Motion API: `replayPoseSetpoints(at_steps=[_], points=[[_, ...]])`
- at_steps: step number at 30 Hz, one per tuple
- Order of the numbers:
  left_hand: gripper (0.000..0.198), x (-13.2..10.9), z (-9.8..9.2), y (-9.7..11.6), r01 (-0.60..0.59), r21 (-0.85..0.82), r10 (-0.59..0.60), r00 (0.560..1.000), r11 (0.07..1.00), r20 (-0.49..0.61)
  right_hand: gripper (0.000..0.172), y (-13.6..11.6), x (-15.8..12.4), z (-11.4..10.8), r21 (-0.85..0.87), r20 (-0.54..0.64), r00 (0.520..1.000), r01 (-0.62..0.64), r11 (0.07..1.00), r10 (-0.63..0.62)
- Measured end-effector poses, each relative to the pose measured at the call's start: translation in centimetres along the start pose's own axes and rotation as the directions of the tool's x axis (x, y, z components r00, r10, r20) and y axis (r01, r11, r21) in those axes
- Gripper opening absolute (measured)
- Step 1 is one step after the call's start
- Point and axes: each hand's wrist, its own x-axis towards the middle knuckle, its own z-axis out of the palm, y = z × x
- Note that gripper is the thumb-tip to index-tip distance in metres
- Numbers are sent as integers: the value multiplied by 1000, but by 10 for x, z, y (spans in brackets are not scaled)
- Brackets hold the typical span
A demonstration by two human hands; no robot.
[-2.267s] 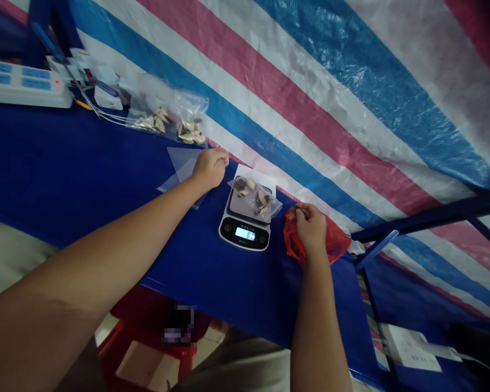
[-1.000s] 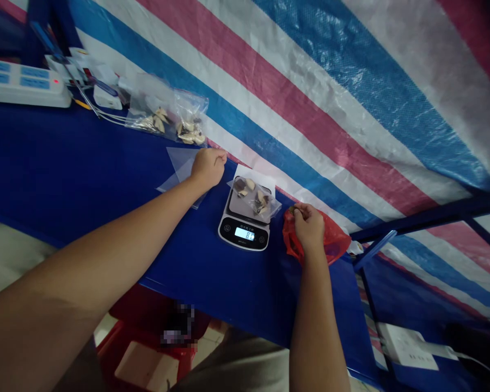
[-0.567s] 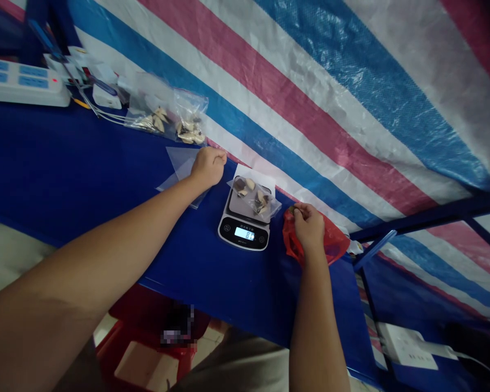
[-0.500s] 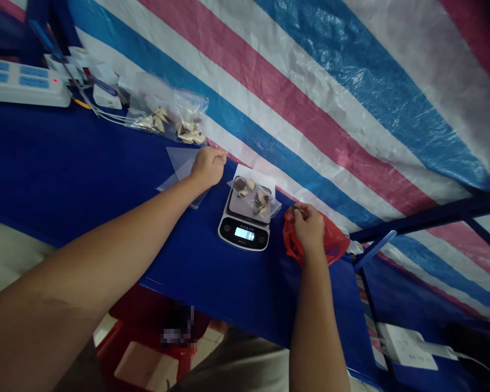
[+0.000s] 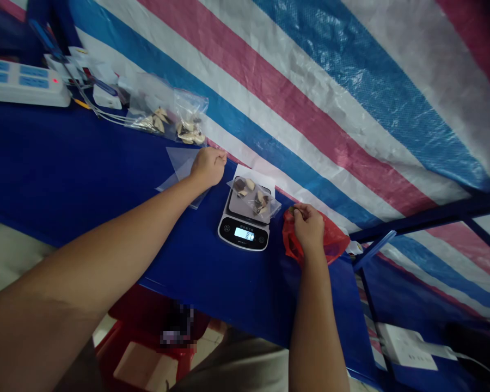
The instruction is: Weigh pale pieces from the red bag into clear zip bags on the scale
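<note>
Reaching forward, both forearms slant over the blue bench [image 5: 106, 174], the left hand [image 5: 209, 166] knuckles-up to the left of the scale, the right hand [image 5: 310, 226] bent over the red bag. Behind the bench slopes a striped sheet [image 5: 265, 92]. A white power strip [image 5: 26, 90] lies far left; the red bag [image 5: 335, 239] sits at the right, and the scale [image 5: 245, 244], screen lit, stands between the hands. Filled clear bags [image 5: 190, 128] lean near the sheet; flat clear bags [image 5: 175, 159] are partly hidden by the left hand. A small clear bag [image 5: 253, 195] of slices lies across the scale's plate. The left hand is curled closed, contents hidden; the right pinches a small brown piece [image 5: 292, 209].
</note>
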Motion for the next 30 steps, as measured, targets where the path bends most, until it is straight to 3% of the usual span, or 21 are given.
replayPoseSetpoints(at_steps=[3, 7, 9, 13, 16, 19, 25, 28, 30], points=[[22, 0, 2, -1, -12, 38, 13, 1000, 999, -18, 21, 1, 0, -1, -13, -16, 1000, 21, 1000, -21], [17, -3, 9, -3, -29, 28, 33, 989, 999, -147, 21, 4, 1, -2, -56, -41, 999, 14, 998, -16], [31, -5, 12, -4, -30, 22, 33, 986, 999, -162, 21, 6, 2, -2, -54, -37, 999, 7, 999, -9], [63, -6, 14, -1, 36, 120, -36, 999, 992, -3, 20, 8, 2, 0, -37, -20, 1000, 14, 999, -15], [72, -6, 13, 1, 85, 209, -117, 982, 974, 146, 21, 8, 2, 1, -32, -6, 1000, 28, 999, -28], [77, -4, 12, 2, 85, 251, -142, 966, 964, 217, 22, 7, 2, 1, -32, -3, 999, 35, 999, -35], [75, -5, 14, 4, 16, 265, -73, 975, 964, 208, 21, 4, 1, 1, -38, 4, 999, 43, 998, -43], [62, -6, 10, 10, -51, 233, 17, 989, 971, 144, 21, 1, 0, 1, -35, 5, 999, 39, 999, -39], [63, -5, 7, 13, -46, 214, 31, 997, 976, 75, 21, 0, 0, 1, -41, 2, 999, 36, 999, -36]])
